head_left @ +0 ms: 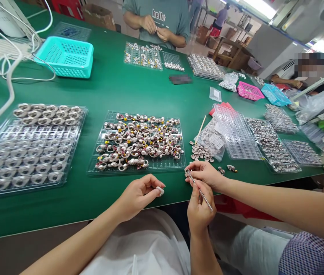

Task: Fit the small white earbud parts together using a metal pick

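Observation:
My left hand (140,196) is over the near table edge, its thumb and fingers pinching a small white rounded piece (160,190). To the right, my right hand (200,206) grips a thin metal rod-like tool (204,199), its tip pointing up and left. A co-worker's hand (204,173) reaches in from the right and holds a small pale piece (188,172) at the tool's tip. Just beyond my hands, a clear tray (167,165) bears many ring-shaped pale pieces with yellow and dark parts.
At left lies another clear tray (77,131) of pale ring-shaped parts. Behind it are a turquoise basket (73,61) and white cables (11,86). Small parts (201,152), a plastic bag (212,135) and more trays (238,131) are at right. Co-workers sit opposite and to my right.

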Demonstrator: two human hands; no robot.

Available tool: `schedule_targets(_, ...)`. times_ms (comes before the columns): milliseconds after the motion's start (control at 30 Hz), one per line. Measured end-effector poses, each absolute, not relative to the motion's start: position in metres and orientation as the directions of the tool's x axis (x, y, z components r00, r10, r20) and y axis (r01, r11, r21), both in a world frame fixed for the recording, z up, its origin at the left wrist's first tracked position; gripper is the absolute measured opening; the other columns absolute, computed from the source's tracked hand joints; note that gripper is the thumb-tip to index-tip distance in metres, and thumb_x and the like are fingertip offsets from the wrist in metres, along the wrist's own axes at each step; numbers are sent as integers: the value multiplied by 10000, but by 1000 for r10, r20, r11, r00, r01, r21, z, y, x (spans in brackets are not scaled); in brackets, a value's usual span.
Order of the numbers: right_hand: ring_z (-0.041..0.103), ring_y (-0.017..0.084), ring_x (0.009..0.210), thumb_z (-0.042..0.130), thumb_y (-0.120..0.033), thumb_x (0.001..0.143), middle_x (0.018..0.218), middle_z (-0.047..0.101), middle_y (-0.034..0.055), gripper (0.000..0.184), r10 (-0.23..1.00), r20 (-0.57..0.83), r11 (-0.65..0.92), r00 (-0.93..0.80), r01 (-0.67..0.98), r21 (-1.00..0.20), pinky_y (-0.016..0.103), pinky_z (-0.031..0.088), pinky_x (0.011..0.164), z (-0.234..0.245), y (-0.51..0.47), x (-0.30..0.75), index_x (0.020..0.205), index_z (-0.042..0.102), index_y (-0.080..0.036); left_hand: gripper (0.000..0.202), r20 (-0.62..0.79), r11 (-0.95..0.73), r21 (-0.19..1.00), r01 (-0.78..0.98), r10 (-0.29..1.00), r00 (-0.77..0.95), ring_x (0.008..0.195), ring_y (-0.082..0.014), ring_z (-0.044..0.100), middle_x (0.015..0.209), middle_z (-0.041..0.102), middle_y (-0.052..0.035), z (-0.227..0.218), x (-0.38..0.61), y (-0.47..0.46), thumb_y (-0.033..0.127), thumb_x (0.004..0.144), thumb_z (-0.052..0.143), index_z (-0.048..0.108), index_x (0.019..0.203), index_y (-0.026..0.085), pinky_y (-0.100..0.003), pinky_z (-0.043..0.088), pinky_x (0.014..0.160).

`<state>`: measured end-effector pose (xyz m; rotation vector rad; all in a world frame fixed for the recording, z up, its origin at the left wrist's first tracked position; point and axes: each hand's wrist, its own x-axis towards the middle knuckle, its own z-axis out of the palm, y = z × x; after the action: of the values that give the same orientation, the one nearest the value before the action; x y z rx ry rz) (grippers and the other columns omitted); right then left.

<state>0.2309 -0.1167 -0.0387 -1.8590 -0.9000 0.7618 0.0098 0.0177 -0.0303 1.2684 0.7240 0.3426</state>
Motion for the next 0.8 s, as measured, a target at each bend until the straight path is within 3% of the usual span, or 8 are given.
schedule_targets(100, 674, 330, 1111, 595, -317, 923, 1137, 717, 120, 233, 635, 368, -175, 679, 591, -788, 493, 572, 940, -59, -126, 192, 1142, 667, -280, 185, -298, 289, 946, 146, 605, 738, 848, -182, 670, 1013, 708, -97, -31, 10, 18, 347, 864, 650, 612, 888, 167, -327, 546, 811)
schedule_targets(200, 683, 321, 1081, 562, -302, 941, 1098, 720, 122, 230, 540, 493, -172, 682, 663, -729, 491, 584, 907, -65, -122, 177, 1156, 643, -283, 187, -292, 286, 948, 141, 601, 744, 853, -185, 672, 1013, 708, -96, -33, 9, 17, 349, 871, 646, 617, 898, 167, -332, 547, 817)
schedule_targets(300, 662, 326, 1126, 604, -377, 910, 1120, 714, 123, 185, 594, 239, -258, 768, 463, -848, 497, 534, 999, -49, -110, 204, 1042, 682, -273, 193, -290, 278, 949, 146, 603, 743, 856, -187, 672, 1000, 707, -92, -34, 8, 17, 355, 875, 643, 627, 907, 166, -333, 546, 818)
schedule_targets(333, 665, 325, 1124, 654, -409, 871, 1121, 716, 117, 179, 688, 40, -305, 725, 339, -890, 479, 536, 1003, -40, -103, 219, 978, 696, -273, 197, -290, 276, 950, 147, 603, 743, 857, -188, 672, 980, 706, -88, -34, 8, 17, 357, 877, 641, 631, 917, 164, -332, 545, 817)
schedule_targets(400, 692, 336, 1061, 818, -397, 708, 1024, 737, 108, 223, 811, -493, -536, 315, 64, -842, 456, 574, 941, -24, -83, 252, 848, 709, -260, 204, -291, 275, 950, 150, 601, 744, 859, -189, 671, 944, 702, -81, -33, 8, 18, 356, 878, 639, 638, 939, 161, -327, 542, 813)
schedule_targets(467, 741, 312, 828, 881, -390, 602, 844, 735, 87, 311, 806, -565, -576, 177, 15, -817, 433, 624, 753, -14, -61, 277, 813, 712, -237, 206, -292, 278, 949, 148, 602, 743, 854, -187, 672, 939, 702, -83, -32, 8, 18, 352, 874, 642, 637, 940, 157, -318, 540, 803)
schedule_targets(533, 738, 265, 752, 885, -397, 588, 796, 720, 64, 332, 806, -580, -582, 121, -16, -813, 379, 618, 687, -11, -46, 288, 812, 707, -227, 200, -295, 284, 948, 146, 605, 740, 845, -183, 673, 959, 707, -89, -32, 9, 18, 347, 867, 649, 633, 920, 155, -309, 540, 793)
schedule_targets(800, 728, 198, 713, 853, -391, 614, 763, 695, 16, 353, 824, -561, -562, 76, -14, -827, 313, 590, 681, -13, -46, 279, 855, 688, -194, 199, -290, 324, 941, 100, 619, 730, 845, -171, 669, 977, 714, -82, -32, 9, 17, 347, 853, 679, 641, 903, 158, -304, 544, 804)
